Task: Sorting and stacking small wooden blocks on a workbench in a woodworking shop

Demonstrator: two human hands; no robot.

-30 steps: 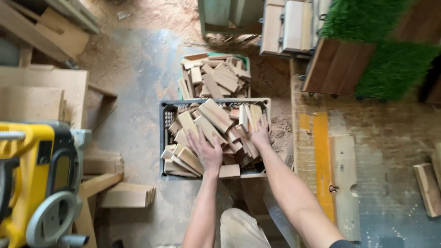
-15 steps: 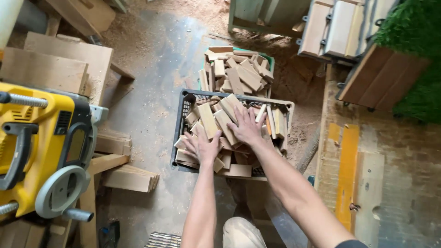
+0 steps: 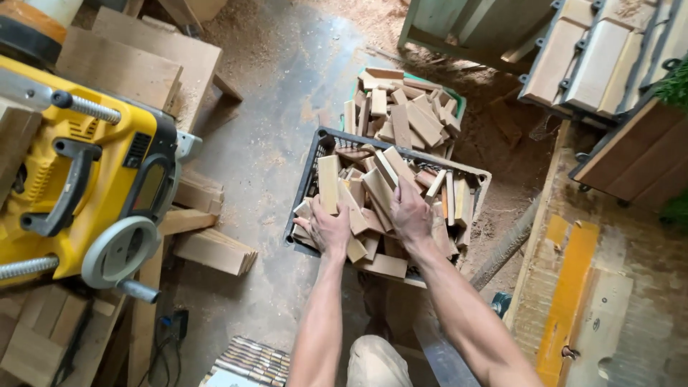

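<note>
A black plastic crate (image 3: pixel 313 147) full of short wooden offcuts (image 3: pixel 376 190) stands on the floor in front of me. My left hand (image 3: pixel 327 229) is closed around a pale upright block (image 3: pixel 328 183) near the crate's near left side. My right hand (image 3: pixel 409 215) lies on the pile in the middle of the crate, fingers wrapped over a block (image 3: pixel 380 192) there. Beyond it stands a green crate (image 3: pixel 456 107), also heaped with wooden offcuts (image 3: pixel 401 115).
A yellow benchtop machine (image 3: pixel 79 186) with a grey handwheel sits at left, boards (image 3: pixel 143 64) behind it and loose blocks (image 3: pixel 215 251) beside it. Sawdust covers the concrete floor (image 3: pixel 279 129). Stacked wooden panels (image 3: pixel 595 57) stand at upper right, a plank with yellow paint (image 3: pixel 570 287) at right.
The view has swung right and closer to the crate. Both hands have drawn back toward the near side of the pile; the left one now grips an upright block.
</note>
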